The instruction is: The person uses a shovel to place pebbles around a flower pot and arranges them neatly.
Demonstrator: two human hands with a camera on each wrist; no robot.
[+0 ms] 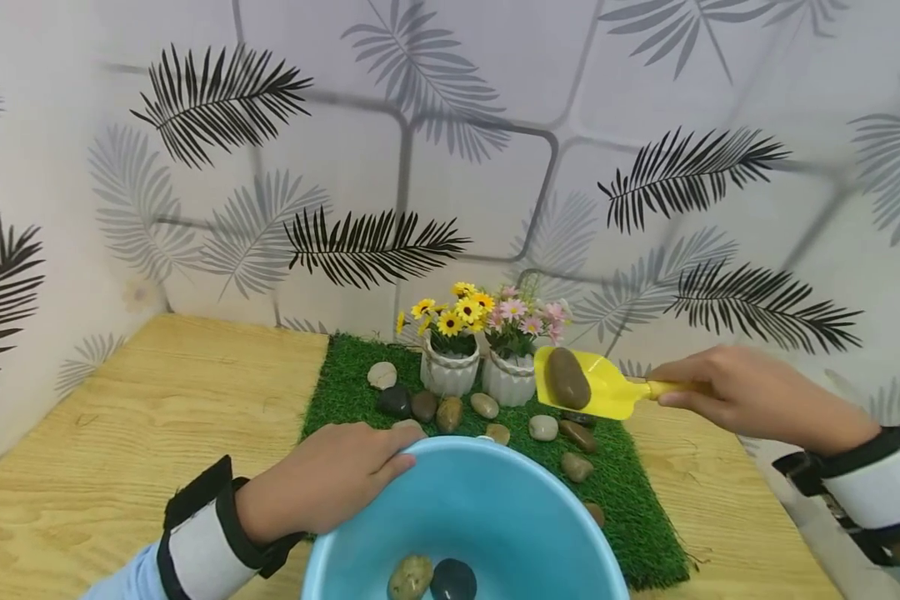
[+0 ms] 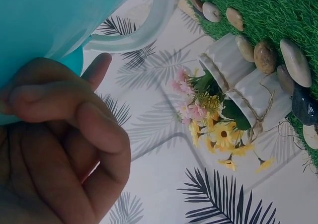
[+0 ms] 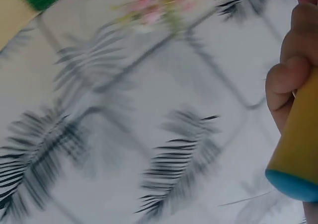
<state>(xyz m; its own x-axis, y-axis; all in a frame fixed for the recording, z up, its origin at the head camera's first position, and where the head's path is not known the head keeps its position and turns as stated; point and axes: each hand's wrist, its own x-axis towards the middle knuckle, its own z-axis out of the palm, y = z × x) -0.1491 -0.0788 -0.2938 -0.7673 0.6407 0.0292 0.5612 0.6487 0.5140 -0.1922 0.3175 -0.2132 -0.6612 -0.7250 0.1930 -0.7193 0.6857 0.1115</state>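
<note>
My right hand grips the handle of a yellow toy shovel in the head view, raised at the right. A brown stone lies on its scoop. The right wrist view shows curled fingers round the thick yellow handle, which ends in blue. At the near left rim of a light blue bucket, my left hand holds on; its bent fingers show against the bucket in the left wrist view. Inside the bucket lie a mottled olive stone and a dark stone.
Several stones, among them a black one and a pale one, lie on a green turf mat behind the bucket. Two white pots, one with yellow flowers, one with pink, stand near the leaf-patterned wall. The table is wooden.
</note>
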